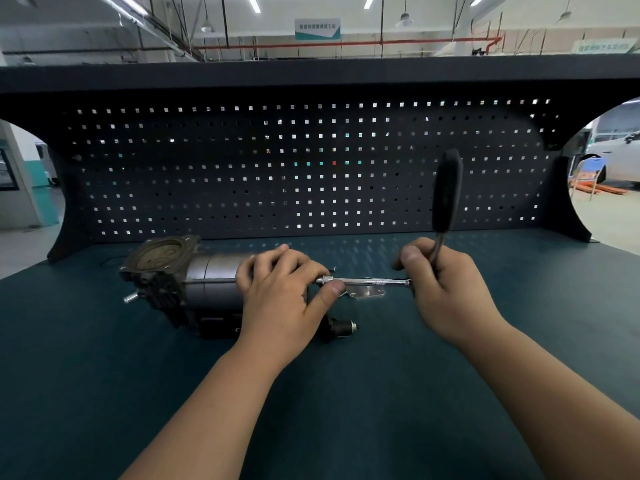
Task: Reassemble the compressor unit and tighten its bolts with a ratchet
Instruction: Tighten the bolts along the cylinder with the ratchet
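My right grip point(446, 289) clasped the ratchet point(446, 192), handle upright; its bar point(367, 281) ran level leftward to the compressor point(207, 282), which my left grip point(280, 292) clutched from above.

Compressor point(194, 282) on bench point(104, 358), ratchet point(445, 202) right, pegboard point(311, 168) behind

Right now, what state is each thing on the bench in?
compressor unit, lying on its side
ratchet, handle upright
extension bar, level, pointing at compressor unit
bracket, loose, lying flat
left hand, holds compressor unit
right hand, grips ratchet
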Available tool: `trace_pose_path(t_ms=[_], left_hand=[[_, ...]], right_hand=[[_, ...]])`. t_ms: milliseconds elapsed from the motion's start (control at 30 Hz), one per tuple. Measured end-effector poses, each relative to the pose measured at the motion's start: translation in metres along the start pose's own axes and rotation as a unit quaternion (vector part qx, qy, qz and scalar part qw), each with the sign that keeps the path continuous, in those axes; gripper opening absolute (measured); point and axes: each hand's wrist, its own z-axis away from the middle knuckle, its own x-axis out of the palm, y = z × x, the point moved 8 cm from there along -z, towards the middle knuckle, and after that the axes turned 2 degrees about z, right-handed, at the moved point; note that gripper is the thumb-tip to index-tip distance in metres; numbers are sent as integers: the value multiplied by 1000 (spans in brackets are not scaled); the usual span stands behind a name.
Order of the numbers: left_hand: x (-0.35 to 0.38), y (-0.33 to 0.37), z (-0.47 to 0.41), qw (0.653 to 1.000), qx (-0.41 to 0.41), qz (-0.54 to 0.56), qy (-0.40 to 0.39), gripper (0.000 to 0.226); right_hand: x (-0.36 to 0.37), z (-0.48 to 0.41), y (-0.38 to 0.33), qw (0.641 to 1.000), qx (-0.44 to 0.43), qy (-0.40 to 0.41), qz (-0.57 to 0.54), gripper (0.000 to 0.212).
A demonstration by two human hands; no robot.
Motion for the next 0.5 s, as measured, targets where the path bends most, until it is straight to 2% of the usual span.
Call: trace_pose_path(t_ms=[133, 267, 367, 500], left_hand=[[0, 1, 0, 1000, 7, -13, -4, 49], [1, 1, -1, 1000, 3, -18, -2, 48], [-1, 1, -1, 1000, 3, -23, 4, 48], [-1, 1, 0, 1000, 2, -22, 2, 48]], right_hand=[[12, -2, 26, 977, 187, -39, -91, 47], [31, 8, 37, 912, 320, -82, -242, 57], [32, 9, 38, 909, 330, -83, -242, 57], [19, 4, 31, 950, 270, -49, -148, 54]])
